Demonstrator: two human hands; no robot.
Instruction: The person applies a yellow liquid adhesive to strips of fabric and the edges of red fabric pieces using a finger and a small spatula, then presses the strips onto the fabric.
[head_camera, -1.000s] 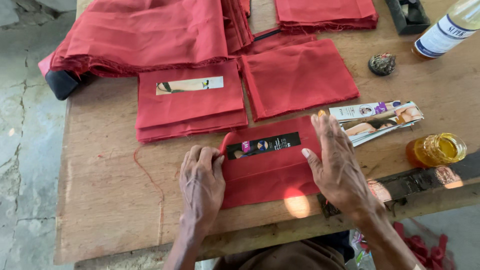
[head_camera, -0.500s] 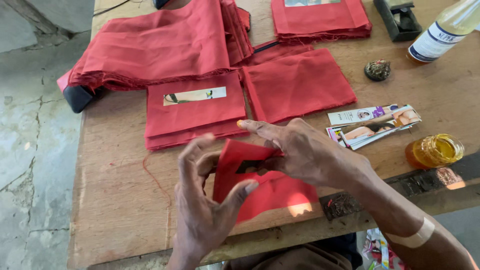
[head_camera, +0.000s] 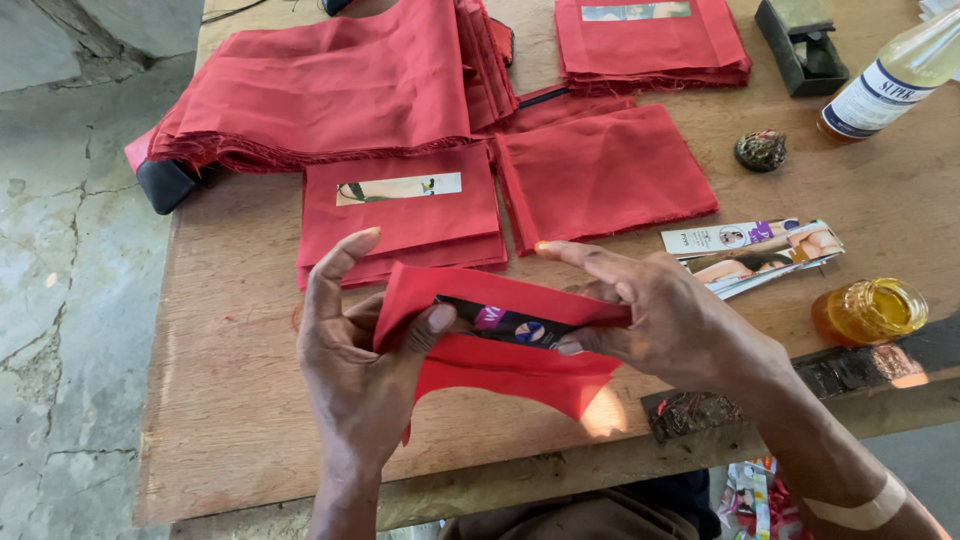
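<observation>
Both hands hold a folded piece of red cloth (head_camera: 500, 365) lifted just above the wooden table (head_camera: 240, 330). A dark printed label strip (head_camera: 505, 322) lies across the cloth. My left hand (head_camera: 360, 360) pinches the cloth's left end, thumb on the strip. At the right end, my right hand (head_camera: 660, 315) grips it with fingertips on the strip, index finger stretched out. The cloth's lower corner hangs down toward the table's front edge.
Behind the hands lie a red cloth stack with a pale label (head_camera: 400, 205), a plain red piece (head_camera: 605, 175), a large heap of red fabric (head_camera: 330, 85) and another stack (head_camera: 650, 40). Printed strips (head_camera: 760, 252), a small amber jar (head_camera: 868, 310) and a bottle (head_camera: 890, 85) sit at right.
A second ago the red cloth lay flat on the table under both palms. The hands have since lifted it and now hold it at both ends, folding it around the strip.
</observation>
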